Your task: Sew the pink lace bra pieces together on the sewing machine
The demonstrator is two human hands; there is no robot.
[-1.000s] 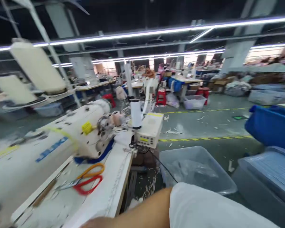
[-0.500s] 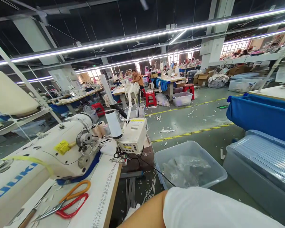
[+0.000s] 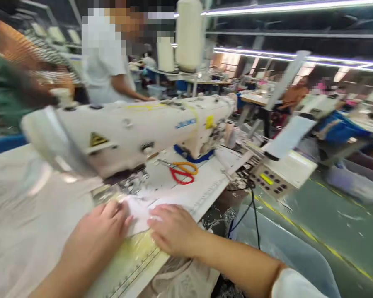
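White cloth [image 3: 139, 214] lies on the table [image 3: 202, 194], rounded sewing machine [image 3: 136, 128] at its twelve o'clock, loop-handled scissors [image 3: 174, 166] at two. The right hand [image 3: 175, 227] rests open on it; the left hand [image 3: 102, 225] curls alongside, grip unclear.

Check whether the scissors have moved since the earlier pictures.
No: against the blue base of the JUKI sewing machine, the scissors show no clear shift, still on its near side.

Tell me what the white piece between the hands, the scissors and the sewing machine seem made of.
White piece: probably thin fabric, matte with soft creases; blur leaves the weave unclear.
Scissors: likely metal blades, greyish; handles glossy-looking red and orange, perhaps plastic.
Sewing machine: probably painted metal, smooth off-white with soft highlights.
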